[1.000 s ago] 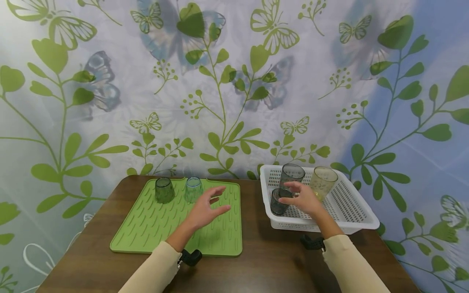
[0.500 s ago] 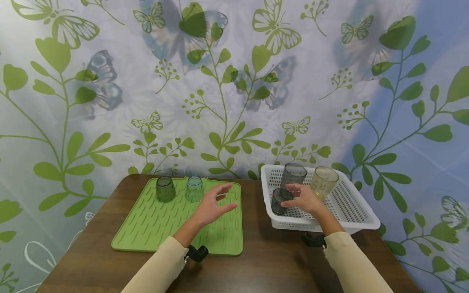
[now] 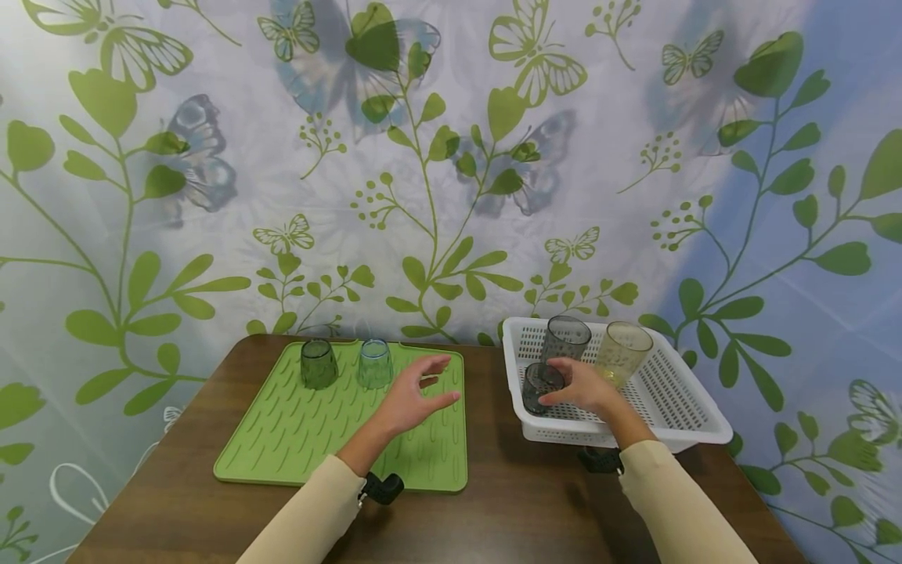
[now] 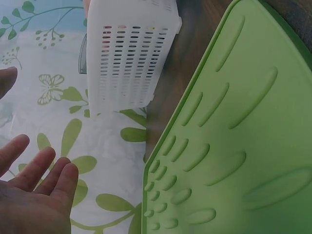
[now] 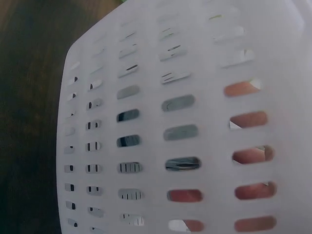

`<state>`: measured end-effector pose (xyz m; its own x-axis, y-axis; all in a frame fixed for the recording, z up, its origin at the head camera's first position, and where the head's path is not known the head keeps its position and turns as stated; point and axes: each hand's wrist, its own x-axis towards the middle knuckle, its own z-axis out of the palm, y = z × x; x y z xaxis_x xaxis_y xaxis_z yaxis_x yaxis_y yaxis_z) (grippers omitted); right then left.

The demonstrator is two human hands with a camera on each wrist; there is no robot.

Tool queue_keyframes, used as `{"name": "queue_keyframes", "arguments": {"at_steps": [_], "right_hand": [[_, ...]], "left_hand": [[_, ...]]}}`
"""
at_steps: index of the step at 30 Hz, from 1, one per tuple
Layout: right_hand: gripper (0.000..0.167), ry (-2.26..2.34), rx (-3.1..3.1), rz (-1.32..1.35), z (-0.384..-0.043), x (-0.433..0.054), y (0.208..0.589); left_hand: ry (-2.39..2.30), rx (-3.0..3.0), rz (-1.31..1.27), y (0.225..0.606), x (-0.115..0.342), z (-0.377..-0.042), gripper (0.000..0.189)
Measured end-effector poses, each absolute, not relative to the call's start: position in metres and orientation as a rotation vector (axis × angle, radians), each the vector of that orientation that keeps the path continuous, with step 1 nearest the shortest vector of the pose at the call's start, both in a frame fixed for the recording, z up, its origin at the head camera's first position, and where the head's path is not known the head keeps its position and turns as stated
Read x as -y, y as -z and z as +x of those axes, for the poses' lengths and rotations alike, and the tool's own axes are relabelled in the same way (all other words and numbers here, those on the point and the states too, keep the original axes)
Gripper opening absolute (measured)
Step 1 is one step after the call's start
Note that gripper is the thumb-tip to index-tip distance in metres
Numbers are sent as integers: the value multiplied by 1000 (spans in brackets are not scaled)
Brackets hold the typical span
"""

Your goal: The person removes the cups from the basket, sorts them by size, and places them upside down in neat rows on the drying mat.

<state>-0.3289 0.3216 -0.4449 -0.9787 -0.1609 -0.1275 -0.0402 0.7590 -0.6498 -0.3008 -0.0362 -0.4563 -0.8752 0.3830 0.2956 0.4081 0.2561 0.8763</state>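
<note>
In the head view, a small dark grey glass (image 3: 541,387) stands at the left front of the white basket (image 3: 698,429). My right hand (image 3: 586,387) has its thumb and fingers curved around the glass's right side and holds it. In the right wrist view, skin shows through the slots of the basket wall (image 5: 146,73). My left hand (image 3: 416,398) hovers over the right part of the green drying mat (image 3: 303,439), fingers spread, holding nothing. In the left wrist view, those fingers (image 4: 34,168) are apart.
A taller grey glass (image 3: 566,338) and a yellowish glass (image 3: 623,352) stand behind in the basket. On the mat's back edge sit a dark green glass (image 3: 319,365) and a pale blue-green glass (image 3: 375,365). The wooden table (image 3: 486,501) meets a leaf-patterned curtain (image 3: 451,196) behind.
My left hand has shifted slightly to the right over the mat. The right hand has settled slightly lower against the small grey glass, which stays in place in the basket.
</note>
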Motion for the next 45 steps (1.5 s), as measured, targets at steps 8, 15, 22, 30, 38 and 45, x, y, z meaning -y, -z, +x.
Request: {"name": "queue_keyframes", "arguments": {"at_steps": [8, 15, 22, 30, 38, 45], "right_hand": [[94, 1019, -2766, -145, -329, -320, 443], [90, 1047, -2772, -120, -328, -323, 443], [91, 1192, -2752, -168, -323, -324, 435], [88, 1186, -2824, -273, -314, -319, 419], [89, 1251, -2837, -413, -303, -313, 404], [85, 1288, -2838, -537, -294, -302, 389]], "left_hand": [[1713, 2471, -796, 453, 34, -300, 64], [1724, 2457, -828, 453, 30, -301, 63], [1680, 2503, -851, 450, 27, -304, 68], [1613, 2537, -904, 444, 27, -306, 67], [1567, 2556, -958, 437, 25, -309, 65], [1557, 2544, -1033, 425, 24, -309, 64]]}}
